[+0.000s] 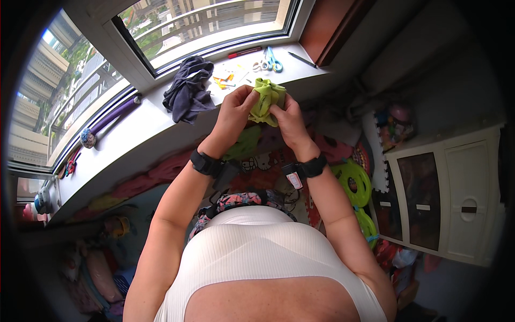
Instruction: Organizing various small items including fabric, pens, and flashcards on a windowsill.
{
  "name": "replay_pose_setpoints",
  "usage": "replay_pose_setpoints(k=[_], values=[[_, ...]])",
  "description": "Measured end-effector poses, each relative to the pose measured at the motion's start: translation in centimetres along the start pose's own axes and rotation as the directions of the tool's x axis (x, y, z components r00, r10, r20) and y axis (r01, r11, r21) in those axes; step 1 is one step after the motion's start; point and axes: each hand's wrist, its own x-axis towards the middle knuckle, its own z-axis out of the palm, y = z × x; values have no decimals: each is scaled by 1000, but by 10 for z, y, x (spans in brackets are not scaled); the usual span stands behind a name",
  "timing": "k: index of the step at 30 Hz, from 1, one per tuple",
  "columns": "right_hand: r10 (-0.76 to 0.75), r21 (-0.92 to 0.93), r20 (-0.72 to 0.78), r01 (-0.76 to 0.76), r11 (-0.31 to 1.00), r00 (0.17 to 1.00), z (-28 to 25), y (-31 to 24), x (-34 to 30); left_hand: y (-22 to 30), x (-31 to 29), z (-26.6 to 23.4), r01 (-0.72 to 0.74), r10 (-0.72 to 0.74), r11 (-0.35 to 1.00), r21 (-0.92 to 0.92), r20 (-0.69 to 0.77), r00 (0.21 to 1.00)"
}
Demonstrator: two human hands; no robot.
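A crumpled piece of yellow-green cloth [264,102] is held up between my two hands, just in front of the white windowsill. My left hand [236,110] grips its left side, with the thumb pressed on the front. On the other side, my right hand [291,122] pinches the cloth between thumb and fingers. Most of the fingertips are hidden behind the fabric. Beyond my left hand, a dark grey-purple cloth [189,88] lies bunched on the sill and hangs a little over its edge.
On the windowsill [120,142] lie light-blue scissors [272,60], a red marker [244,52], a dark pen [302,59], small orange scraps [224,80] and a purple stick [112,117]. A white drawer cabinet [450,198] stands at the right, near a green plastic object [352,185].
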Motion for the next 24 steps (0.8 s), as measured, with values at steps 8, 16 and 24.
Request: replay_pose_setpoints(k=[8, 16, 24], values=[[154, 288, -206, -90, 953, 966, -11, 27, 16, -3, -10, 6, 73, -74, 992, -104, -6, 997], [479, 609, -84, -336, 718, 874, -19, 10, 31, -27, -5, -1, 206, -109, 858, -470, 224, 968], [140, 219, -184, -98, 971, 973, -6, 7, 10, 8, -11, 18, -304, 344, 864, 401, -28, 939]])
